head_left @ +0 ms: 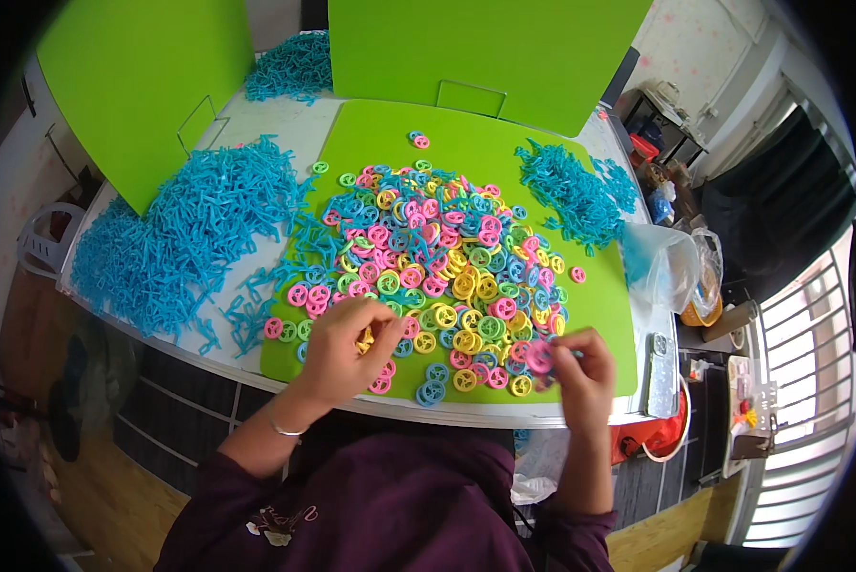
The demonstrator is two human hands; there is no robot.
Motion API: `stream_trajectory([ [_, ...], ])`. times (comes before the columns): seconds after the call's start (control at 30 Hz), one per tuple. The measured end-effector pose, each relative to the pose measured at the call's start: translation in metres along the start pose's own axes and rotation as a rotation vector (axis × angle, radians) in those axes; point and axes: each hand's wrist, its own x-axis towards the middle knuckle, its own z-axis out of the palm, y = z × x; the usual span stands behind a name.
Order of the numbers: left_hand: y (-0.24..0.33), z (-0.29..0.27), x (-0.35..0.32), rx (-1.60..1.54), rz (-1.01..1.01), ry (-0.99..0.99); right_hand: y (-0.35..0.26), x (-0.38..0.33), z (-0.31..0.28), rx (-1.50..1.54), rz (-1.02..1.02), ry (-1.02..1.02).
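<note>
Right hand [585, 374] has a pink wheel [539, 357] pinched between thumb and fingertips, a bit blurry, over the near right edge of the big wheel pile [433, 253]; left hand [345, 351] is curled in pretty tight around something yellow, call it a yellow piece [365, 340], though the fingers hide most of it so I can't tell its shape; that hand hovers by the pile's near left side, silver bracelet [288, 432] on the wrist; the pile itself is pink, yellow, green and blue little wheels, all spread over a lime green board [595, 329] with some blue sticks mixed in; there's a huge blue heap [194, 224] of those sticks on the left, plus a smaller blue mound [569, 194] on the right; a phone [660, 370] lies at the table's right corner.
</note>
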Motion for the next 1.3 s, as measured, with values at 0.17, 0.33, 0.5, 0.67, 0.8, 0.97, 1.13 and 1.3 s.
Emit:
stream_trajectory([
  [0.17, -0.016, -0.042, -0.025, 0.294, 0.262, -0.245, -0.032, -0.053, -0.092, -0.607, 0.316, -0.324],
  [0.33, -0.024, -0.048, -0.045, 0.43, 0.218, -0.288, -0.044, -0.08, -0.104, -1.118, 0.371, -0.65],
  [0.5, -0.026, -0.028, -0.035, 0.422, 0.242, -0.274, -0.053, -0.051, -0.054, -0.886, 0.051, -0.617],
  [0.67, -0.035, -0.01, -0.028, 0.323, 0.191, -0.254, -0.025, 0.015, 0.051, -0.71, -0.371, -0.519],
  [0.8, -0.036, -0.002, -0.027, 0.292, 0.188, -0.181, 0.03, 0.075, 0.11, -1.053, -0.684, -0.395],
  [0.97, -0.03, -0.02, -0.027, 0.336, 0.24, -0.079, 0.049, 0.093, 0.117, -1.098, -0.691, -0.464],
  [1.13, -0.041, -0.035, -0.038, 0.506, 0.117, -0.174, 0.019, 0.082, 0.099, -0.842, -0.253, -0.404],
  [1.3, -0.041, -0.027, -0.039, 0.446, 0.076, -0.151, 0.0, 0.059, 0.081, -0.604, -0.099, -0.325],
])
